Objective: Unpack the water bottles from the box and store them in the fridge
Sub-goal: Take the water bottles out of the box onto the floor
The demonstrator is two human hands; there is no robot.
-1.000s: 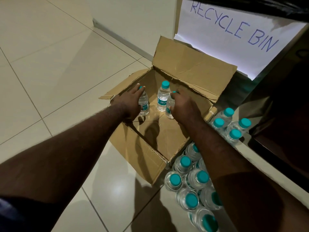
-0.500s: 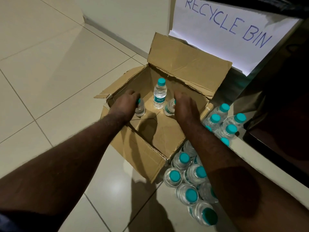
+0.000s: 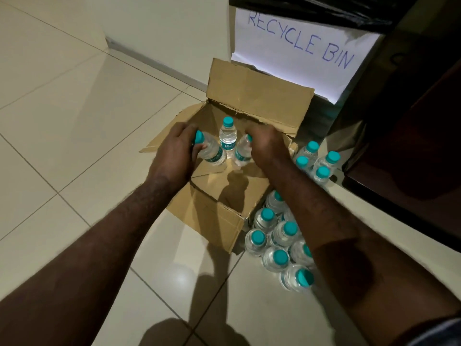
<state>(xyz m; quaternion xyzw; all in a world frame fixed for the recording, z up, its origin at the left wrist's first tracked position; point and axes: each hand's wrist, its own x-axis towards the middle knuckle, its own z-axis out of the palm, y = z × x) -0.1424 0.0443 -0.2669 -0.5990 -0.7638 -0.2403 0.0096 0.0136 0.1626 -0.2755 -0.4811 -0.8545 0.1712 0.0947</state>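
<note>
left hand (image 3: 174,153) – grips tilted teal-capped clear plastic bottle (image 3: 210,152) | right hand (image 3: 268,146) – grips second tilted bottle (image 3: 241,153) | third bottle (image 3: 227,136) upright between them, inside open brown cardboard box (image 3: 259,96)

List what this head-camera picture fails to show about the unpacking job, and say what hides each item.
- Fridge: nowhere in the head view.
- Cap of the bottle in the right hand: mostly covered by the fingers.
- Floor bottles beside the cardboard box: full count hidden by the right forearm.
- Upright bottle: label text too small to read.
- Recycle bin sign: top cut off by a black bag.
</note>
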